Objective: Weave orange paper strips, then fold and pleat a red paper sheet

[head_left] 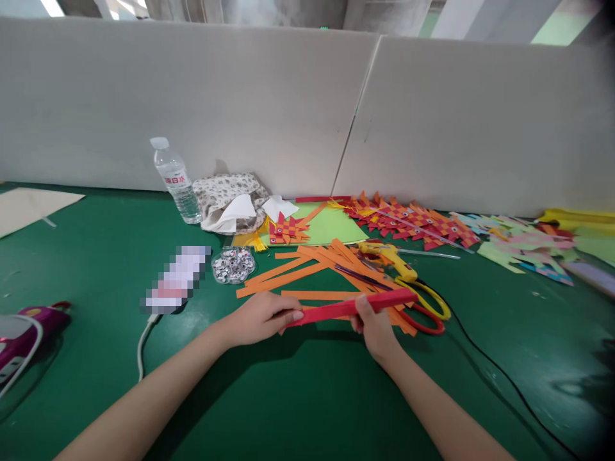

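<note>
Left hand (262, 317), right hand (379, 330) pinch red paper strip (331, 312).
Scissors (434, 331), right hand's 2 o'clock, could snag it if lowered.

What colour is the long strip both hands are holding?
The long strip is red, showing best in the head view.
</note>
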`<control>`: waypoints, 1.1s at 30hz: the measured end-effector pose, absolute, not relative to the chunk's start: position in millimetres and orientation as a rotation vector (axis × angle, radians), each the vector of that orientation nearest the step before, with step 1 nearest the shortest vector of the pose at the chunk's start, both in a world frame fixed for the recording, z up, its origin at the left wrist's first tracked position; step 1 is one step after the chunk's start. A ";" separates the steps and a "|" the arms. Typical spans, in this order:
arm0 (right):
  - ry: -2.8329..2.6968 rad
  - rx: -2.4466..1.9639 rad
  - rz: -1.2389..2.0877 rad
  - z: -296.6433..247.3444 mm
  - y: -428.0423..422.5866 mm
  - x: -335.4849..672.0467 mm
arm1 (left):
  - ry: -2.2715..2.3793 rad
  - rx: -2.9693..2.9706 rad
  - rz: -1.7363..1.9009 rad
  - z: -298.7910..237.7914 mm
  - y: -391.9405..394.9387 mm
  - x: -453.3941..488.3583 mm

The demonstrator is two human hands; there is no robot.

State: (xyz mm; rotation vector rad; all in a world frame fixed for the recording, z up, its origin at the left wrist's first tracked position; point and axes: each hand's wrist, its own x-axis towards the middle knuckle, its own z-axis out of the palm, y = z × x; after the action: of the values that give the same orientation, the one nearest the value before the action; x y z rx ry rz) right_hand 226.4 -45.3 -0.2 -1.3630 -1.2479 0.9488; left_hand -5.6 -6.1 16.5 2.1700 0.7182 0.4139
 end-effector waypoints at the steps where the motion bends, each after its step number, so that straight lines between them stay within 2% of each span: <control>1: -1.166 -1.348 0.929 -1.3 -42.8 230.3 | 0.707 2.163 0.417 15.9 -4.9 -6.7; 5: -0.989 -1.241 0.872 -3.1 -34.2 245.5 | 0.677 2.134 0.409 12.7 0.0 -11.0; 10: -1.037 -1.194 0.901 -1.9 -31.6 249.8 | 0.685 2.122 0.406 9.8 2.8 -12.9; 16: -1.044 -1.443 0.728 4.2 -34.6 244.1 | 0.720 2.191 0.389 10.6 1.2 -12.4; 21: -1.096 -1.539 0.648 7.3 -42.7 235.0 | 0.919 2.480 0.396 14.0 -6.7 -5.7; 28: -1.349 -1.337 0.745 -1.8 -45.7 226.8 | 1.031 2.535 0.366 15.4 -19.4 7.1; 33: -1.408 -1.179 0.520 12.2 -42.4 232.9 | 1.053 2.426 0.330 23.0 -19.5 2.9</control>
State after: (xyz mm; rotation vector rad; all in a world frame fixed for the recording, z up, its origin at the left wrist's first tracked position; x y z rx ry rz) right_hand 232.9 -42.4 12.2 -1.1786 -1.4079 0.5199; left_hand 2.9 -19.5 23.0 2.4258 1.0534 0.3302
